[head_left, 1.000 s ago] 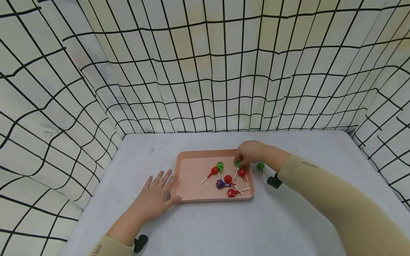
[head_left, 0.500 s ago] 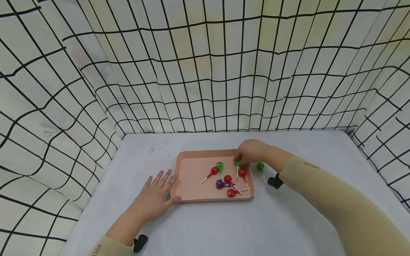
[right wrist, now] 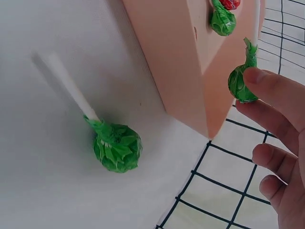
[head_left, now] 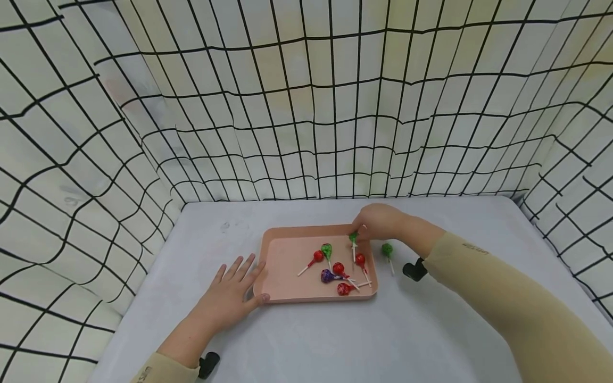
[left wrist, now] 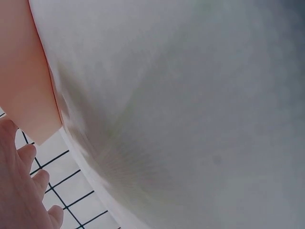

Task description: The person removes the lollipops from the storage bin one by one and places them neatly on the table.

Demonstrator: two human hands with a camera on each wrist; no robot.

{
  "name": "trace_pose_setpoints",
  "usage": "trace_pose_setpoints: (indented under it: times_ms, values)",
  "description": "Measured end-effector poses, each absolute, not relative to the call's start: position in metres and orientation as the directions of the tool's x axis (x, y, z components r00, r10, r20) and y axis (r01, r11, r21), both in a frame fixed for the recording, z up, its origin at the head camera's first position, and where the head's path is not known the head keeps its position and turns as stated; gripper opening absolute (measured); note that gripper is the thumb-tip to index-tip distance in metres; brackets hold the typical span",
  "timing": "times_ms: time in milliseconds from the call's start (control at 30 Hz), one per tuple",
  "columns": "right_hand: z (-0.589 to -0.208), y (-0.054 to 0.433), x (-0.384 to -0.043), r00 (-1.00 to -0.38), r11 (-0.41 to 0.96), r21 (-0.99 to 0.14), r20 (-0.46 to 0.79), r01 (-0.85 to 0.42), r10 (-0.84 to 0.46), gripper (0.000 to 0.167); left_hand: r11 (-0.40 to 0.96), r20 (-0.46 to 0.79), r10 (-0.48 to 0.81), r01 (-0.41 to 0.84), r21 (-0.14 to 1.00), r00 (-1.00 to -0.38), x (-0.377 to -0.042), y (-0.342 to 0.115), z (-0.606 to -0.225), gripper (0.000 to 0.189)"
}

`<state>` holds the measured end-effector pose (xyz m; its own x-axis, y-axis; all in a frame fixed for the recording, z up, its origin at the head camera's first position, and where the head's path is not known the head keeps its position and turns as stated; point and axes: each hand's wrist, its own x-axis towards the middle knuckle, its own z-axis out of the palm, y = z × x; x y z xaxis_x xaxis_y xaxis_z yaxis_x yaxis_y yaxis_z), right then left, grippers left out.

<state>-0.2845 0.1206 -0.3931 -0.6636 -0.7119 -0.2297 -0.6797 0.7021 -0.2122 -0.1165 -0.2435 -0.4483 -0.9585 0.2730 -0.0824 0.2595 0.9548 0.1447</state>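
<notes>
My right hand [head_left: 380, 221] pinches a green-wrapped lollipop [right wrist: 242, 87] by its candy head, between thumb and forefinger, at the far right corner of the pink tray [head_left: 287, 266]. Its white stick points toward me in the head view. With fingers spread, my left hand [head_left: 229, 299] rests at the tray's left edge. Inside the tray lie another green lollipop [head_left: 326, 250], a purple one [head_left: 328, 275] and several red lollipops [head_left: 360, 259], mostly toward the right half. One more green lollipop [right wrist: 117, 147] lies on the table just outside the tray's right side.
A white-covered table [head_left: 306, 340] bears the tray. Black-lined white grid sheets [head_left: 335, 106] stand behind the table and along both sides. A small black device [head_left: 414, 269] sits at my right wrist, another [head_left: 208, 365] at my left.
My right hand has risen slightly with the pinched green lollipop, whose stick now hangs straighter. My left hand stays at the tray's edge. The head view has shifted a little.
</notes>
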Motion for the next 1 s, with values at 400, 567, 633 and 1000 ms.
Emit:
trace_pose_setpoints:
  times_ms: [400, 567, 633, 1000]
  values:
    - [-0.380, 0.154, -0.276, -0.659, 0.670, -0.178, -0.125, -0.721, -0.742, 0.029, 0.953, -0.065, 0.275, 0.262, 0.153, -0.959, -0.116, -0.242, -0.448, 0.080]
    - [-0.380, 0.176, -0.273, -0.668, 0.674, -0.165, -0.100, -0.720, -0.738, 0.028, 0.954, -0.066, 0.272, 0.260, 0.150, -0.960, -0.116, -0.243, -0.448, 0.080]
    - [-0.380, 0.184, -0.272, -0.666, 0.672, -0.166, -0.100, -0.722, -0.740, 0.029, 0.956, -0.071, 0.269, 0.257, 0.144, -0.960, -0.116, -0.243, -0.448, 0.080]
    - [-0.388, 0.224, -0.264, -0.678, 0.690, -0.081, -0.136, -0.719, -0.723, 0.031, 0.958, -0.075, 0.269, 0.259, 0.122, -0.960, -0.117, -0.242, -0.447, 0.079]
